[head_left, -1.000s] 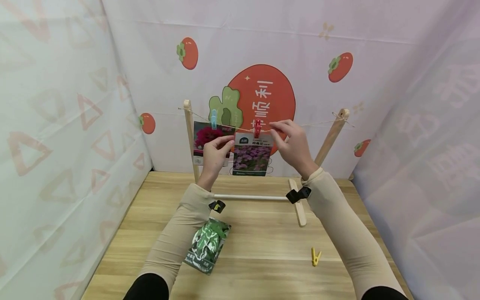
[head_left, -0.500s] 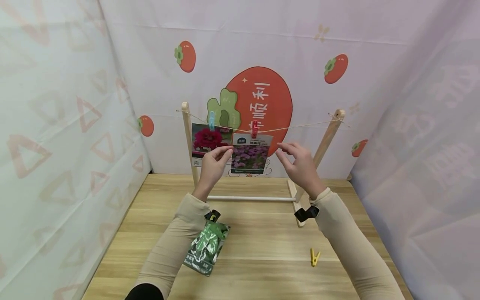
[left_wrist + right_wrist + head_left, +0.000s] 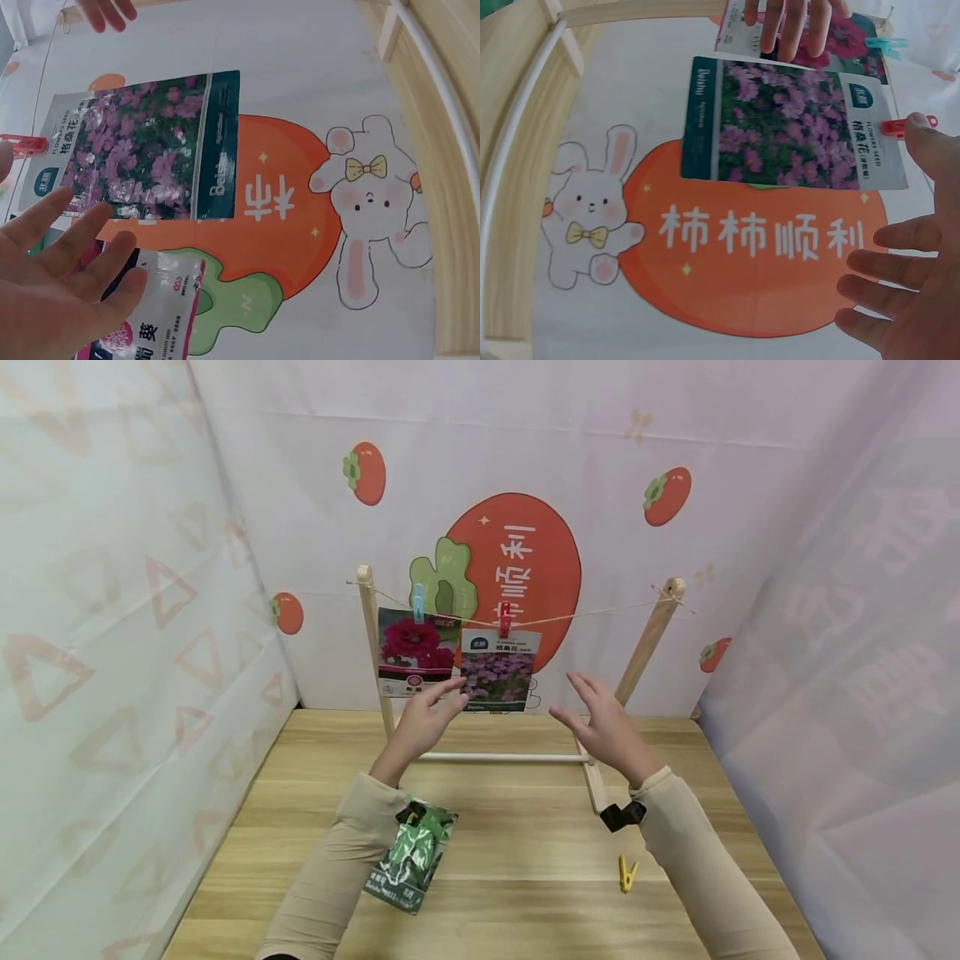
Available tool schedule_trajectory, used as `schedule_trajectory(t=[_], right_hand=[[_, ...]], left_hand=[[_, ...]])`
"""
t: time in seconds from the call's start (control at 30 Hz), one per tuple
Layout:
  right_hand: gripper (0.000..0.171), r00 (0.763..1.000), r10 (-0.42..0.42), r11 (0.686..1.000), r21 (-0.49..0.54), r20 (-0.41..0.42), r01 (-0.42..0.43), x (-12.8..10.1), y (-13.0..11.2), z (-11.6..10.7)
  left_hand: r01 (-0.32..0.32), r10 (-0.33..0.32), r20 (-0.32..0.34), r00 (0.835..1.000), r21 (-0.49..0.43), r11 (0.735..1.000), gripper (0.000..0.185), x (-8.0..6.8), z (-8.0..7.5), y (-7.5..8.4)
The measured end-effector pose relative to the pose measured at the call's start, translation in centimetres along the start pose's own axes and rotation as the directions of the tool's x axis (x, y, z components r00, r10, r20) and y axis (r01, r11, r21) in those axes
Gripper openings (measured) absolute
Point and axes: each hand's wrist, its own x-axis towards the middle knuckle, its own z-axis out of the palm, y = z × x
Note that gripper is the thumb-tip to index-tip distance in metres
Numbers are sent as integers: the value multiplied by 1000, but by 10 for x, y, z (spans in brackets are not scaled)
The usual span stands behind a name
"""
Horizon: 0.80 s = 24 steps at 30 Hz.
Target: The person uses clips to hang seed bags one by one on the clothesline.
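Note:
A purple-flower seed packet (image 3: 498,670) hangs from the string (image 3: 592,610) by a red clip (image 3: 505,619). Beside it on the left a red-flower packet (image 3: 408,650) hangs by a blue clip (image 3: 417,602). My left hand (image 3: 427,714) hovers with straight fingers just below and in front of the two packets, holding nothing. My right hand (image 3: 600,722) is open, apart from the purple packet (image 3: 795,124), to its lower right. The wrist views show the purple packet (image 3: 146,146) with my left hand's fingers (image 3: 71,247) spread near its edge.
The wooden rack (image 3: 502,757) stands at the back of the table (image 3: 525,852). A green seed packet (image 3: 411,857) lies by my left forearm. A yellow clip (image 3: 626,872) lies near my right forearm. Printed cloth walls close in all sides.
Both hands have let go of the purple packet and red clip and dropped back towards me, fingers opening. The purple packet now hangs free on the string.

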Motion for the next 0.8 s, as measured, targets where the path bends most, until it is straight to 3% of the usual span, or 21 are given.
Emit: schedule_trajectory(t=[0.23,0.37,0.53,0.8], right_hand=[[74,1000,14,999,-37,7,-14,-19,10,17],[74,1000,1,998,-64,-26,-3,-28,14,23],[72,998,-18,997,-74,-63,13,-39,20,32],[72,999,29,997,-73,-34,-31,-60,28,52]], left_hand=[[-24,18,80,997,66,998,55,-14,4,-11],[6,-12,73,997,76,997,56,-20,6,-16],[-3,-5,64,998,123,992,58,-31,12,-18],[4,-10,26,1000,251,968,59,-55,21,-43]])
